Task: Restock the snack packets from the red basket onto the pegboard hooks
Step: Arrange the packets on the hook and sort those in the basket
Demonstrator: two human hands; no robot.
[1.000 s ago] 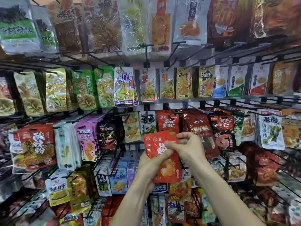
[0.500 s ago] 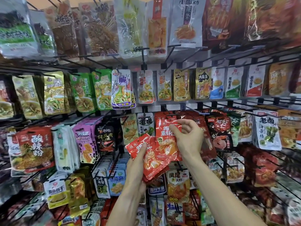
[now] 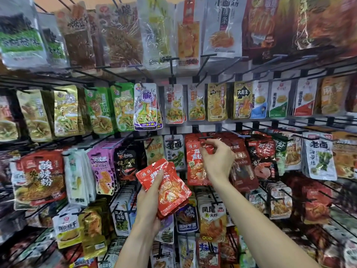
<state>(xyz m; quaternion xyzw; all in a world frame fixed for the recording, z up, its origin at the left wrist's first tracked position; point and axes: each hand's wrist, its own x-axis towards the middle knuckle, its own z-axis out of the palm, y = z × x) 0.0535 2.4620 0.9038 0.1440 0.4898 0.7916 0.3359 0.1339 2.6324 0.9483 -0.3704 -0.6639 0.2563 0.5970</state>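
Head view: at centre frame the right hand (image 3: 217,161) pinches the top edge of one red snack packet (image 3: 194,165), holding it up at a black pegboard hook (image 3: 201,134) just above its fingers. Lower and to the left, the left hand (image 3: 149,202) grips a tilted stack of red packets (image 3: 170,190), thumb pressed across the front. The two lots sit near each other but apart. Other snack packets (image 3: 220,101) hang in rows all around.
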